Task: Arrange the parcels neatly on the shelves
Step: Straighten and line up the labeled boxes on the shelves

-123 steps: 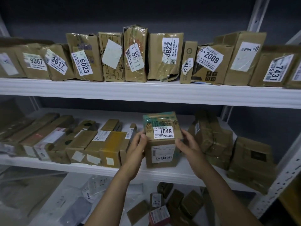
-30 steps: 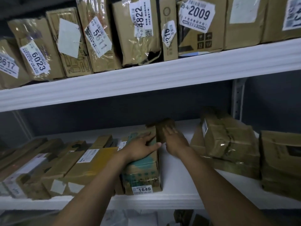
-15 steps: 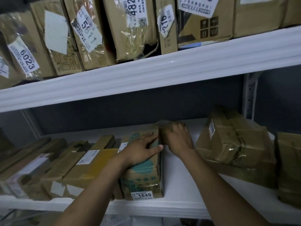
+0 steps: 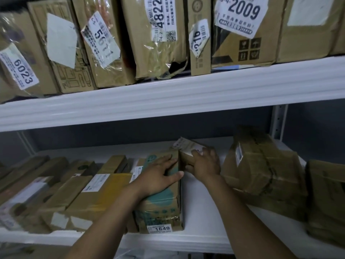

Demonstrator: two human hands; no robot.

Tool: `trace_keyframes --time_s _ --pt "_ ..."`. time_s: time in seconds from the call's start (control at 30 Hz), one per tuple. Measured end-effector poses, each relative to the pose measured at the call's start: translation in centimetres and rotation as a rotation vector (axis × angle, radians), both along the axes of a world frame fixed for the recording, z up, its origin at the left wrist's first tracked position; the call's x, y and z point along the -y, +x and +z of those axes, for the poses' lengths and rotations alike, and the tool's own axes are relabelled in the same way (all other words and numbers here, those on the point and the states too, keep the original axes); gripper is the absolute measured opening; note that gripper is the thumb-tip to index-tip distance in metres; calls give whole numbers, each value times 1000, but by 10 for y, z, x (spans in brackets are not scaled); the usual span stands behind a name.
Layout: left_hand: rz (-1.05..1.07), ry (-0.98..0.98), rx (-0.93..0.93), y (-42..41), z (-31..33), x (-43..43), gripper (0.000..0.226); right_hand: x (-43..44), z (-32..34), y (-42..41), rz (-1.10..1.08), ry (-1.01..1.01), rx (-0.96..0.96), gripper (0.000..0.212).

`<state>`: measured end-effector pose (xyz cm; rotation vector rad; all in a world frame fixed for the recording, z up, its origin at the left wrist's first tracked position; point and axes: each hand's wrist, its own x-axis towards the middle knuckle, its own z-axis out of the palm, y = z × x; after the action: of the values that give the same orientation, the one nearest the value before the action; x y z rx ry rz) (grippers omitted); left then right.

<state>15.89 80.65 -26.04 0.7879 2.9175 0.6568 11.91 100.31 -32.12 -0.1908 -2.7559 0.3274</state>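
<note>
The 1649 box is pressed by the flat left hand; the small parcel, clasped in the right hand, could be snagged on it and dropped.

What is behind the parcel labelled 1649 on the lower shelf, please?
A smaller brown parcel with a pale label lies just behind the 1649 parcel, gripped by the right hand. That hand and the 1649 parcel hide its lower part.
</note>
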Motion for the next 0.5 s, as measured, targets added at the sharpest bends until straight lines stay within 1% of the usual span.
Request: trace_keyframes --time_s 0.1,0.2,0.23,0.3,0.37,0.43,0.5 --pt "-11 -14 -4 -1 -1 1 67 1 -2 -2 2 -105 44 75" --pt "-19 -27 -15 -3 -2 2 68 1 5 -10 91 -369 75 89" --pt "-19 -27 -15 -4 -2 2 70 1 7 -13 121 -412 94 92" --pt "-20 -17 -2 -4 -2 3 71 -1 7 -20 128 -397 102 95" --pt "-19 -4 1 -4 -1 5 67 -4 8 -24 100 -318 77 94" --pt "-14 7 -2 -4 -2 7 66 -5 11 -23 60 -249 96 93" --pt "-12 11 -9 -4 -2 7 66 -4 10 -20 27 -259 85 90"
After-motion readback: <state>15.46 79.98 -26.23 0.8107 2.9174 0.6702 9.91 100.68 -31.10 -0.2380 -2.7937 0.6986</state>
